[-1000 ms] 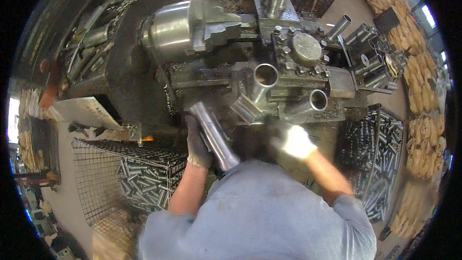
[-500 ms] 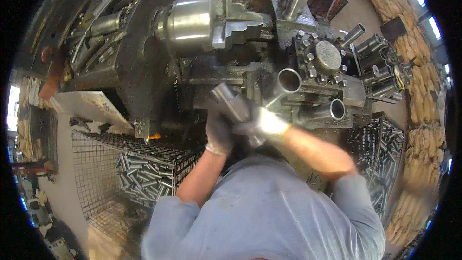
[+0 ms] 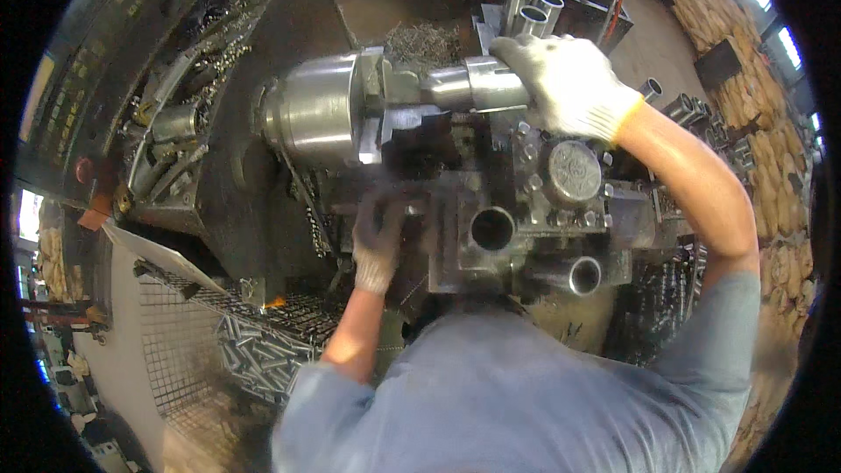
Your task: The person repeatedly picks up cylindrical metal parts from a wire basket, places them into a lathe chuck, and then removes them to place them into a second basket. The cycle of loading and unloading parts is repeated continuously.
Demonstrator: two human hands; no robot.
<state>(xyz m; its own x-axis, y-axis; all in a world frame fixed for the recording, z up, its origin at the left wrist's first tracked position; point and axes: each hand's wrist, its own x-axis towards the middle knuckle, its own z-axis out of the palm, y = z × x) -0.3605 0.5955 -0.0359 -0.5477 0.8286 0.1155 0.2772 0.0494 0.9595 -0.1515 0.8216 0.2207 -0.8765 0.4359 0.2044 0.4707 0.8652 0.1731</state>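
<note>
1 steel tube (image 3: 498, 88), at 1 o'clock from the middle of the view, lies roughly level, its long axis running from 9 to 3 o'clock. Its left end points toward the jaws of a lathe chuck (image 3: 320, 109); whether it is seated there cannot be told. The person's right hand (image 3: 574, 88), in a pale glove, has its grip closed over the tube's 3 o'clock end, probably to hold it in line with the chuck. Counting from the tube, the left hand (image 3: 379, 232) is at 7 o'clock; blur and shadow hide its grip, so I cannot tell whether it grasps anything. A tool post (image 3: 574, 172) sits between 4 and 5 o'clock. At 1 o'clock, 4 upright tubes (image 3: 529, 24) stand close together, perhaps for easy reach. Farther off at 7 o'clock, a wire basket (image 3: 178, 342) gathers loose metal pieces (image 3: 263, 357).
</note>
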